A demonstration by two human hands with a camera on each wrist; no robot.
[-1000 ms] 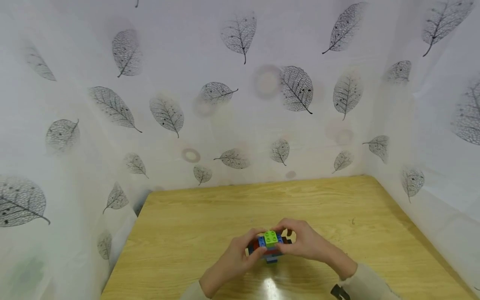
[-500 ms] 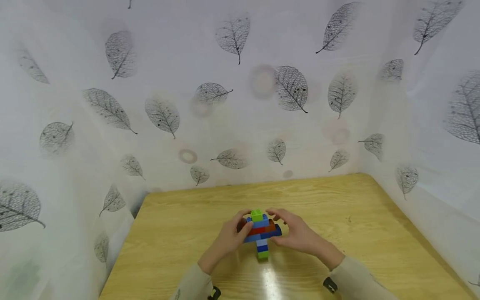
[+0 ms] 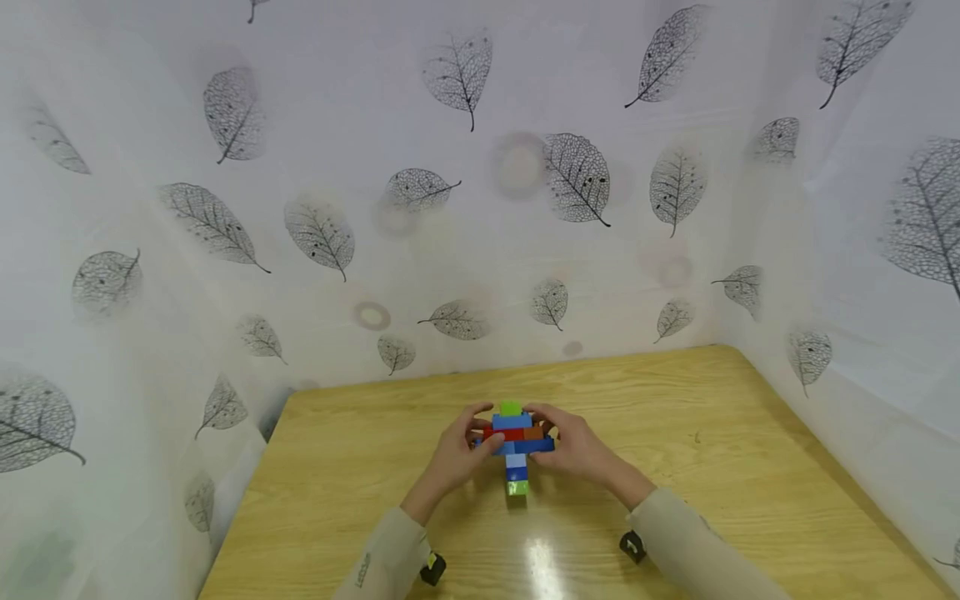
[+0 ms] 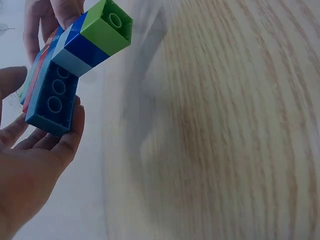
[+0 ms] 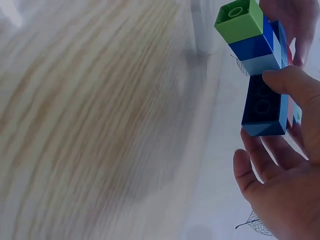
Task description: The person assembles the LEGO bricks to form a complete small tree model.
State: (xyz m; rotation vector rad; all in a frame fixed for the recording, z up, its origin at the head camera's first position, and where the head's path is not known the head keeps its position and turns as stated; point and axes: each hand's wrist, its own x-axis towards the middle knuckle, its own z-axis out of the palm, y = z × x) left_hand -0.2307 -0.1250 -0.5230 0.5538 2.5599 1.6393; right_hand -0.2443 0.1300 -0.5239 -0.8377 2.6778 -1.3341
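Observation:
Both hands hold one model of toy building bricks off the table. A lime brick tops it, with stepped blue, red, orange and dark blue layers below. Its narrow stem of light blue, dark blue and lime bricks points down toward the person. My left hand grips the left end, thumb on the front and fingers behind. At the right end my right hand grips it, with the thumb against the dark blue brick's hollow underside. Beneath the stem, the lime brick's hollow bottom shows in the left wrist view.
The wood-grain table stretches around the hands. White sheeting with a leaf print encloses it at the back and both sides. Dark wrist devices sit at the sleeves.
Both hands have moved the brick model away from the person and slightly left. It has tipped, bringing its front and stem into view. The right fingers, looser half a second ago, now close on its side.

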